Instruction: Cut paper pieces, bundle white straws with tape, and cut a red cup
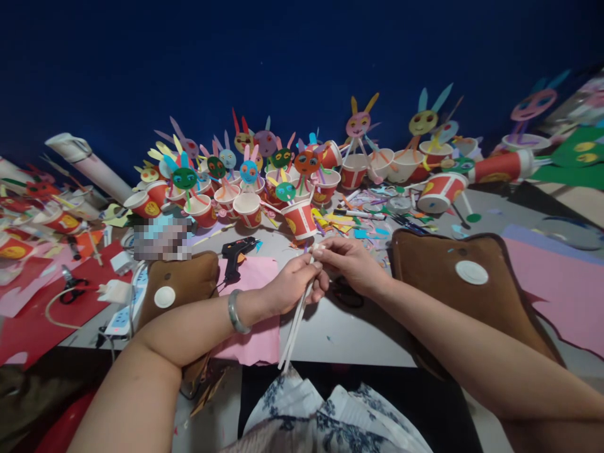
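Two thin white sticks (296, 333), maybe straws, slant down from my hands toward my lap. My left hand (297, 283) is closed around them near their upper part. At the top end, the fingertips of my right hand (346, 261) pinch together against the sticks, close to my left thumb. A small purple bit (306, 247) shows just above the fingers. What exactly lies between the right fingertips is partly hidden. Beyond my hands stands a red and white paper cup (302, 220) with a green rabbit face (285, 191).
Many rabbit-faced paper cups (248, 211) line the back of the table. A black glue gun (233, 255) lies on pink paper (255, 336). Brown cushions lie left (182, 283) and right (438, 277). Scissors (73, 283), a power strip (125, 308) and paper scraps are scattered about.
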`<action>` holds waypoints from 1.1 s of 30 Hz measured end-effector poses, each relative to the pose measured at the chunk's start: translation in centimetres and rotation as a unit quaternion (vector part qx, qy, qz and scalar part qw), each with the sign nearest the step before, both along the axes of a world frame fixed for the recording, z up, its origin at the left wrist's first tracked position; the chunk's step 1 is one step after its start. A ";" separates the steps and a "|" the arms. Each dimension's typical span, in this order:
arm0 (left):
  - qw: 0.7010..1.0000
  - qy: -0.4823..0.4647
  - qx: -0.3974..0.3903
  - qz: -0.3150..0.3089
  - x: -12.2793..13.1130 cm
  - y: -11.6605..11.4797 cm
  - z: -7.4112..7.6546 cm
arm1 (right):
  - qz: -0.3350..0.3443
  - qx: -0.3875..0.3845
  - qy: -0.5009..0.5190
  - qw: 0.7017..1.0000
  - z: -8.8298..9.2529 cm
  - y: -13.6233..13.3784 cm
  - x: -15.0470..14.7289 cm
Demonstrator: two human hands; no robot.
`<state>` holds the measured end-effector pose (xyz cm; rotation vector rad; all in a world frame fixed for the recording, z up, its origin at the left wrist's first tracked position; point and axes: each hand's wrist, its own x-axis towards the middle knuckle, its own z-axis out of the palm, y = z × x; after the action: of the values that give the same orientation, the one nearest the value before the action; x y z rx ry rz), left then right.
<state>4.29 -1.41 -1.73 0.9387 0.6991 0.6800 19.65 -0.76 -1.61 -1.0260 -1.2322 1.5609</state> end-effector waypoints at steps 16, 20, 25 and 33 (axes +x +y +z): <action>0.998 0.022 -0.049 -0.019 0.0 0.2 0.2 | -0.018 -0.019 0.004 1.000 0.0 -0.1 -0.5; 0.998 0.023 -0.058 -0.025 0.0 0.1 0.7 | -0.033 -0.012 -0.004 0.999 -0.2 0.0 -0.4; 0.998 0.037 -0.046 -0.030 -0.2 -0.2 1.1 | -0.034 -0.016 -0.004 0.999 -1.1 0.5 -0.1; 0.998 0.045 -0.032 -0.036 0.0 0.2 0.4 | -0.033 0.000 -0.008 0.999 -0.9 0.4 -0.1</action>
<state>4.27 -1.21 -1.34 0.9347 0.7592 0.5507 19.58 -0.33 -2.52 -1.0711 -1.1967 1.5046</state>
